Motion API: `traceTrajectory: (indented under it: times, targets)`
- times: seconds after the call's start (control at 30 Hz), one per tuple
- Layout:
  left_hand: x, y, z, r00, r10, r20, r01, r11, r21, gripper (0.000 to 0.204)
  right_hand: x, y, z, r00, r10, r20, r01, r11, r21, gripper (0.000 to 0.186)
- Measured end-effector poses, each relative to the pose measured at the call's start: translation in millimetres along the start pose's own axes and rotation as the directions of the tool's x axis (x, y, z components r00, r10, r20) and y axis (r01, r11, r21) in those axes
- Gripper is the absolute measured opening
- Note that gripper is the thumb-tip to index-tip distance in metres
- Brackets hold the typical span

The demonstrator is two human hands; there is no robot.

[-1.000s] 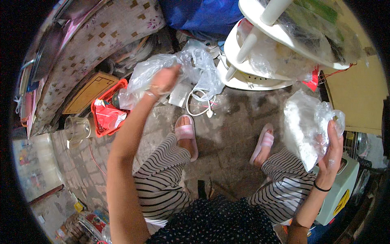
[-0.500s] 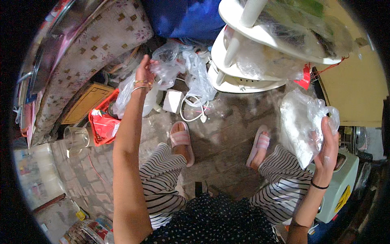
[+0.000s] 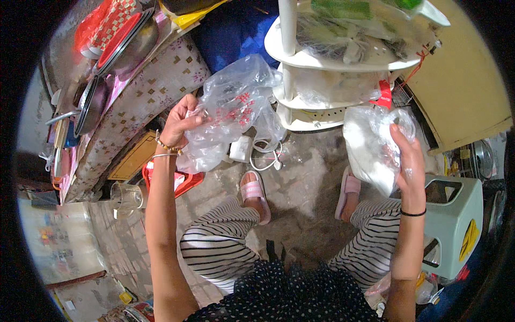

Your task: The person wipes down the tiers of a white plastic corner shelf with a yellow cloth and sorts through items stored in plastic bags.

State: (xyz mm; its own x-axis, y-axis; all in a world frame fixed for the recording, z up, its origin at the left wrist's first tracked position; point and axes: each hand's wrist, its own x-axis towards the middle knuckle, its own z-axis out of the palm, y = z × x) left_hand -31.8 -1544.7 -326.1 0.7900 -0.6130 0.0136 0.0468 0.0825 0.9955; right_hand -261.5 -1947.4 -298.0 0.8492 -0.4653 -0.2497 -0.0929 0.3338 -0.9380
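A clear plastic bag with red print hangs from my left hand, whose fingers are closed on its edge. My right hand grips a clear plastic bag of white contents, held up at the right; what the white stuff is, I cannot tell. Behind the printed bag, more pale plastic bags hang or lie near the floor. Beside them sit a white box-shaped item and a white cable with a plug.
A white tiered rack holding bagged goods stands ahead. To the right is a pale green stool. A red basket and a clear container stand at left, below a patterned padded panel. Pans lean at far left.
My left hand, open over the bags before, now grips the printed plastic bag and has lifted it. My right hand with its bag has shifted left and slightly up in view.
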Motion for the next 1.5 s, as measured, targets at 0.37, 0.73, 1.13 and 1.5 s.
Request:
traceTrajectory:
  times: [0.37, 0.73, 1.13, 1.5]
  targets:
    - [-38.5, 44.1, 125.1, 0.952, -0.082, 0.296, -0.070, 0.881, 0.467, 0.034, -16.3, 34.4, 18.6, 0.820, -0.383, 0.425, 0.504, 0.836, -0.219, 0.025]
    - [-105.4, 49.6, 173.0, 0.910, 0.359, 0.209, -0.391, 0.568, 0.724, 0.040, -59.2, 103.4, 105.3, 0.595, -0.115, 0.795, 0.118, 0.992, 0.055, 0.020]
    - [-135.1, -6.7, 196.2, 0.838, 0.523, -0.156, -0.310, 0.692, 0.652, 0.045, -27.2, 86.7, 113.2, 0.770, 0.039, 0.636, -0.515, 0.626, 0.585, 0.032]
    - [-133.6, -98.2, 258.4, 0.952, -0.101, -0.290, 0.057, 0.986, -0.156, 0.011, -14.3, 87.5, 112.9, 0.890, 0.090, 0.446, -0.394, 0.644, 0.656, 0.025]
